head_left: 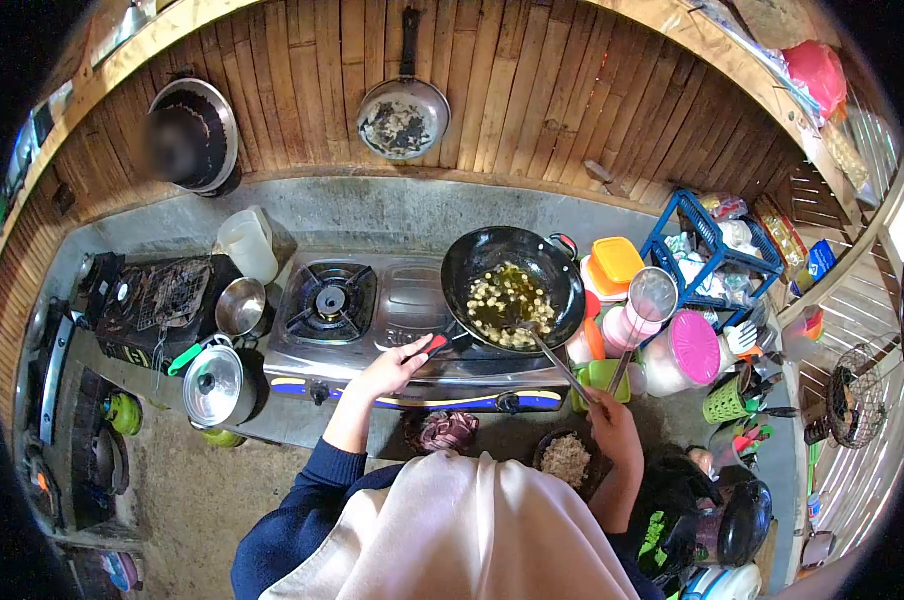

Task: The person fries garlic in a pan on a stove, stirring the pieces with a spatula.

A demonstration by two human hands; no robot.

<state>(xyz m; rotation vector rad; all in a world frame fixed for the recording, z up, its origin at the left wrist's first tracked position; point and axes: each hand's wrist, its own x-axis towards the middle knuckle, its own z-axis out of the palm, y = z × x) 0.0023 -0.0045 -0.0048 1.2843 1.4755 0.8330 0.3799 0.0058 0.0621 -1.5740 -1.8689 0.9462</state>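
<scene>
A black wok stands on the right burner of a steel gas stove. Small pale pieces lie in oil inside it. My left hand is closed around the wok's red-ended handle. In my right hand are two long metal handles. One belongs to a spatula, whose blade end is down among the pieces and partly hidden. The other belongs to a round mesh strainer, held up to the right of the wok.
The left burner has no pan on it. A lidded pot and a small saucepan stand at left. Plastic containers and a blue rack crowd the right. A bowl of brownish food sits near my right forearm.
</scene>
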